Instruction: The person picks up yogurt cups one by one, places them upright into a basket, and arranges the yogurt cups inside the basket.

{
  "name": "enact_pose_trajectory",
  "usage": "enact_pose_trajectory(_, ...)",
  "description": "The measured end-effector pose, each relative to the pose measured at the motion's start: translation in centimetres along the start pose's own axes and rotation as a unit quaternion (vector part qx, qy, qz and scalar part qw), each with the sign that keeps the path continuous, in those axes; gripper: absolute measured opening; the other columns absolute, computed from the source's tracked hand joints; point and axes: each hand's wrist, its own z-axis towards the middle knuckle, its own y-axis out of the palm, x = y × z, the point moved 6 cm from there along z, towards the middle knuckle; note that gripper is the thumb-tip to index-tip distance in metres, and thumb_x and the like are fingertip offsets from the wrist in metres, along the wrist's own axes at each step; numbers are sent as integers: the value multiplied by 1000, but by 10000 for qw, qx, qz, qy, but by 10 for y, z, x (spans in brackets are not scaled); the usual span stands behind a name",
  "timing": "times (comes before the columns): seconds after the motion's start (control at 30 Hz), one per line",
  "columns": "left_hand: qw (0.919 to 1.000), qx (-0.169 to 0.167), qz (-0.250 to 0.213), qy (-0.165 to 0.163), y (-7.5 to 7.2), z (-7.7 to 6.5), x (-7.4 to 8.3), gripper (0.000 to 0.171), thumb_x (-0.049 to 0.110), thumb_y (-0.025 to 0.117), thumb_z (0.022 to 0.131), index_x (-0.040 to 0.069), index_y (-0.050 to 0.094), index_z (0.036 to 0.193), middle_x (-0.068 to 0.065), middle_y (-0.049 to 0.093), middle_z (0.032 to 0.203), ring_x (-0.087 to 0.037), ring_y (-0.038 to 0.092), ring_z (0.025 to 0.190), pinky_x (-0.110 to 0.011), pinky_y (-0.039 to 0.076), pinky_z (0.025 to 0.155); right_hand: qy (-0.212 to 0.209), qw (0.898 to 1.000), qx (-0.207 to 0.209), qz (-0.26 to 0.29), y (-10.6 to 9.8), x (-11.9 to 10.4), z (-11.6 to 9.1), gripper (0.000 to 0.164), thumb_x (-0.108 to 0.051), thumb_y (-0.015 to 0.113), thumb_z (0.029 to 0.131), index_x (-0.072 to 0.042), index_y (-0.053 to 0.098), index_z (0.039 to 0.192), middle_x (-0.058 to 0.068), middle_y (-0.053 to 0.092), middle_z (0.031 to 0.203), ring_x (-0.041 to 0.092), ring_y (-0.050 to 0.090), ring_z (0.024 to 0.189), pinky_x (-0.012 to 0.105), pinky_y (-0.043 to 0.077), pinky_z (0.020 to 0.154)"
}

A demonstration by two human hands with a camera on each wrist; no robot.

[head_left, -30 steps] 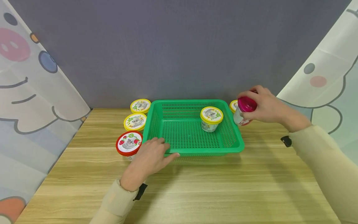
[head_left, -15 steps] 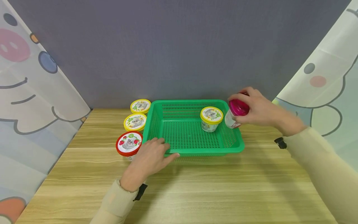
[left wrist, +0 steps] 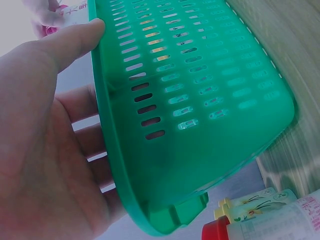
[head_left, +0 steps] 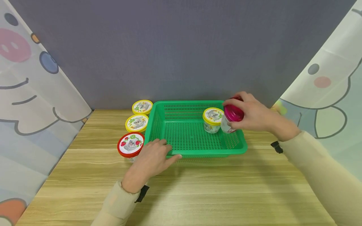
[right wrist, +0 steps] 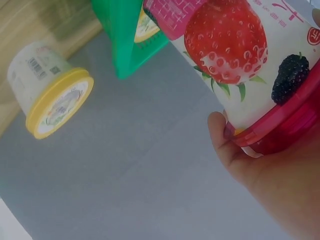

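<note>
My right hand (head_left: pixel 249 111) holds a white yogurt cup (head_left: pixel 226 125) by its pink lid. In the right wrist view, strawberry and mulberry prints cover this yogurt cup (right wrist: pixel 225 45). It is slightly tilted over the right part of the green plastic basket (head_left: pixel 198 152), close beside a yellow-lidded yogurt cup (head_left: pixel 212 128) standing in there. Whether the two cups touch, I cannot tell. With fingers bent over the rim and thumb along its front edge, my left hand (head_left: pixel 150 158) grips the basket's near left corner. The left fingertips are hidden by the rim in the left wrist view.
Left of the basket, two yellow-lidded cups (head_left: pixel 137 123) and a red-lidded cup (head_left: pixel 131 144) stand in a row. Another yellow-lidded cup (right wrist: pixel 50 95) appears outside the basket in the right wrist view. A grey wall (head_left: pixel 181 50) rises behind the wooden table (head_left: pixel 203 194).
My right hand has carried the pink-lidded yogurt cup leftward from beyond the basket's right rim to over its inside. My left hand and the basket have stayed put.
</note>
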Motion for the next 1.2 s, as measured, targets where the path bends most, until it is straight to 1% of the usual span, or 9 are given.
enact_pose_trajectory(0.23,10000,-23,16,32,-1,0,1,43,50,69,93,12,65,74,4,48,70,-16,47,66,-32,44,66,-127,9999,-51,35,12,-4,1,56,-22,80,79,-20,63,132,14,47,136,35,44,120,48,57,79)
enact_pose_trajectory(0.43,10000,-64,18,-22,0,0,0,43,52,69,93,12,68,77,4,50,72,-16,49,67,-32,44,66,-300,9995,21,30,23,-4,2,54,-25,78,79,-21,63,131,16,47,134,37,44,121,47,57,79)
enact_pose_trajectory(0.7,10000,-43,-10,-22,0,1,0,43,53,69,93,13,68,77,5,49,72,-16,48,67,-32,44,66,-378,9992,-46,111,37,-3,2,54,-24,78,79,-23,63,131,14,49,131,35,46,119,46,57,79)
enact_pose_trajectory(0.93,10000,36,30,13,0,1,0,43,52,70,92,13,68,76,5,49,71,-16,48,66,-32,44,65,-342,9989,-184,245,49,-2,1,58,-23,79,78,-21,62,134,15,48,134,35,44,121,45,57,79)
enact_pose_trajectory(1.2,10000,24,27,10,1,0,0,42,51,70,93,12,69,78,4,51,72,-16,49,67,-33,45,66,-528,9985,-93,101,60,-4,0,56,-25,78,76,-18,64,130,13,50,130,33,50,115,42,57,78)
